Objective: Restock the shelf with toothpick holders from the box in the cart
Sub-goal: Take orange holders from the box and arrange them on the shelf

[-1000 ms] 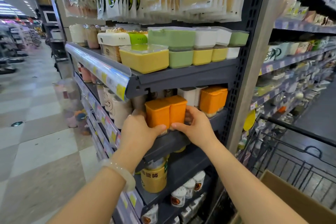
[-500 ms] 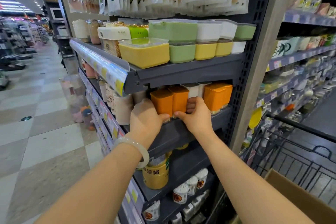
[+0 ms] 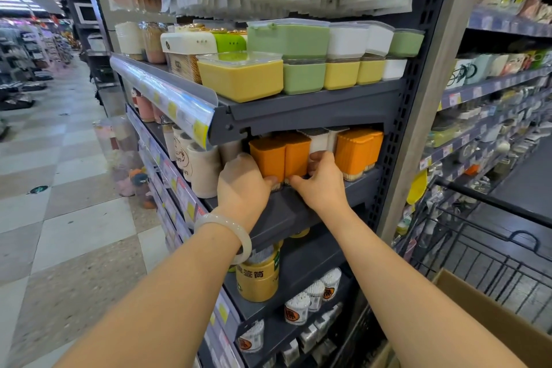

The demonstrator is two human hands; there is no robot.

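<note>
Head view: both my hands, left hand (image 3: 242, 181) and right hand (image 3: 321, 181), clamp two upright orange toothpick holders (image 3: 280, 157) on the shelf (image 3: 298, 209), white holders (image 3: 318, 140) just behind.

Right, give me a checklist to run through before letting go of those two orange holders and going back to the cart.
1. Both orange holders upright, side by side: ok.
2. Bases fully on the shelf, not over the front edge: cannot tell, thumbs cover the bases.
3. Left hand and right hand each gripping a holder: ok.
4. Lined up with the orange stock to the right: not ok, they sit further forward.
5. Headroom under the upper shelf: ok.
6. Box in the cart within reach: ok; contents cannot tell.
</note>
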